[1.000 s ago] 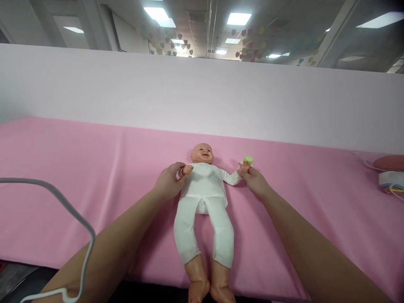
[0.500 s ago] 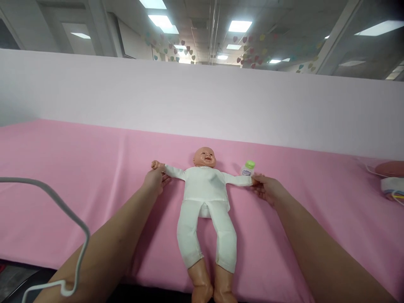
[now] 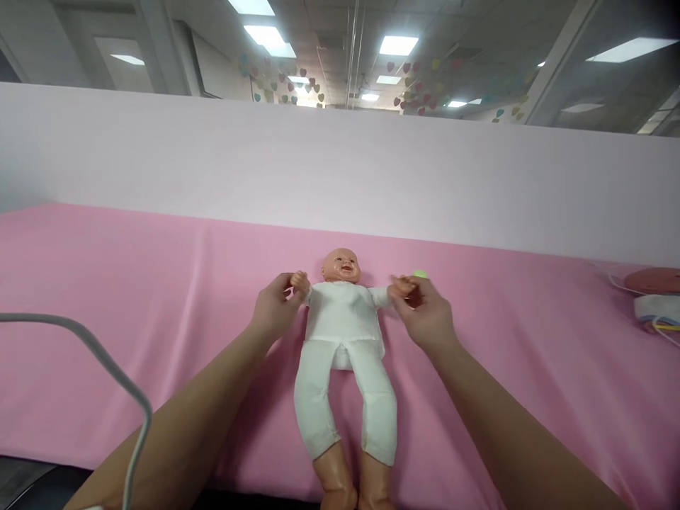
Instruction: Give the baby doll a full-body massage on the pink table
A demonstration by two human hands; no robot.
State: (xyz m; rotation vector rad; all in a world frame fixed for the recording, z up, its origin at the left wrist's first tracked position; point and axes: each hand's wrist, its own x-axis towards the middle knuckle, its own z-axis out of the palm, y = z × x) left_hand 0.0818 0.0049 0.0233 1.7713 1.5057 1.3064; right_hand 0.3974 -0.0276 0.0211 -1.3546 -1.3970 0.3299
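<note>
A baby doll (image 3: 344,319) in a white cloth suit lies on its back, head toward the white wall and bare feet toward me. My left hand (image 3: 276,306) grips the doll's hand on the left side, fingers closed round it. On the other side, my right hand (image 3: 428,312) pinches the doll's other hand between thumb and fingers. Both doll arms are bent up toward its shoulders. Just behind my right hand, the green cap of a small bottle (image 3: 419,273) shows; the rest of the bottle is hidden.
A pink sheet (image 3: 132,283) covers the surface, with a white wall (image 3: 319,163) behind it. A grey-white cable (image 3: 100,354) hangs at the left front. At the right edge lie a brownish rounded object (image 3: 656,280) and a folded white cloth with coloured stripes (image 3: 659,309).
Both my hands have moved inward with the doll's hands, so its arms went from stretched out sideways to bent near its shoulders. My right hand now covers most of the bottle.
</note>
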